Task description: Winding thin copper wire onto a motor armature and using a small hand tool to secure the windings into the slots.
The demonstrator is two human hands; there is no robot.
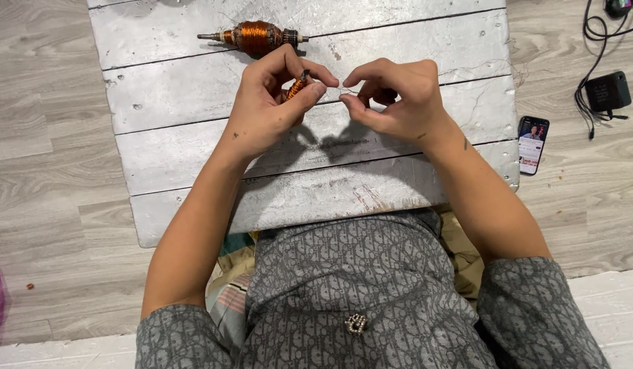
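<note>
A silver-painted plank counter sits on grey wood floor. Above it, the left hand pinches a small copper-wound coil — the right hand's fingers nip a thin wire beside it. A copper-wound armature lies beyond; a phone rests on the floor at right.

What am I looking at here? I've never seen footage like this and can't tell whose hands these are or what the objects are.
The single picture comes from a camera worn on a person's head, looking down, so both hands are the wearer's own. They work over a low, silver-painted plank table standing on a grey wood-look floor. The left hand pinches a small coil of copper wire. The right hand pinches a thin strand that seems to run from that coil. Farther back on the table lies a motor armature, a metal shaft wound with copper wire. On the floor to the right lie a smartphone with its screen lit and a black power adapter with cables.
</note>
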